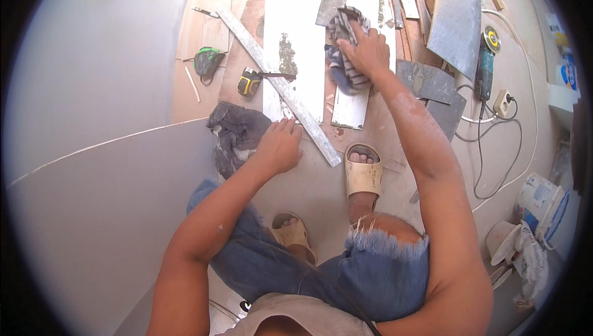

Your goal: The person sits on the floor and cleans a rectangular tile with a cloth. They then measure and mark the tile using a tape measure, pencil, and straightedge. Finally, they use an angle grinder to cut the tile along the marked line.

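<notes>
My right hand (pixel 367 50) grips a striped, crumpled cloth (pixel 343 30) over the narrow white tile (pixel 351 113). My left hand (pixel 278 147) has its fingers loosely spread at the lower edge of the wider white tile (pixel 296 21), beside a long metal straightedge (pixel 318 135) lying diagonally across it and a dark crumpled cloth (pixel 230 127). The wider tile has patches of dried mortar. A yellow-and-black tape measure (pixel 249 81) and a green-and-black object (pixel 207 63) lie to the left, with a pen-like item (pixel 204 12) above them.
Grey tile offcuts (pixel 426 82) and a large slab (pixel 454 24) lie right of the white tiles. An angle grinder (pixel 486 64), power strip (pixel 503 104) and looping cords are farther right, with white buckets (pixel 540 203) below. A pale wall stands left. My sandalled feet are beneath.
</notes>
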